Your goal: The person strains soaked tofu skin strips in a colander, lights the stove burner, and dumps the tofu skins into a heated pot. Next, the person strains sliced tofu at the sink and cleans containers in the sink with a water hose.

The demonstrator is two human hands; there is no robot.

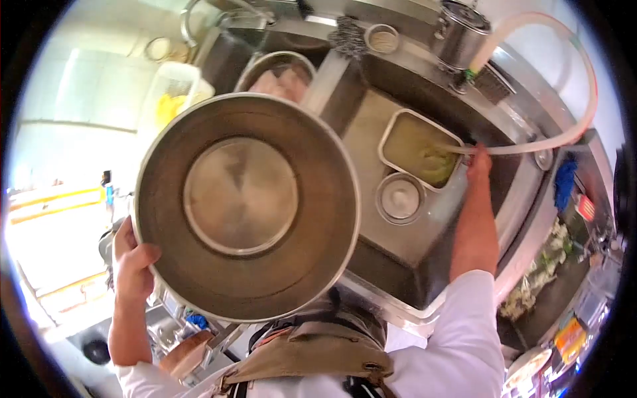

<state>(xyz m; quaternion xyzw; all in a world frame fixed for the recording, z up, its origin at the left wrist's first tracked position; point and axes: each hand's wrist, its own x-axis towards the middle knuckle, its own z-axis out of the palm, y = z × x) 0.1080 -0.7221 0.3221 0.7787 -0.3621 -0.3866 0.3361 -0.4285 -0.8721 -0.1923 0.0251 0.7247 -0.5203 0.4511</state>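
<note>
My left hand (133,265) grips the rim of a large steel pot (245,205). The pot is held up and tilted, so its bare inside faces me and hides part of the sink. My right hand (478,164) reaches out over the steel sink (398,249) and holds the end of a translucent hose (570,129). The hose end points into a rectangular steel tray (418,149) holding greenish, cloudy water. A small round steel bowl (400,198) sits in the sink next to the tray.
Behind the pot are a steel bowl (279,76) with pale pink contents and a plastic container (174,99) with something yellow. On the sink's far ledge stand a lidded steel pot (461,30), a small cup (381,38) and a scourer (348,36). A blue cloth (564,182) hangs at the right.
</note>
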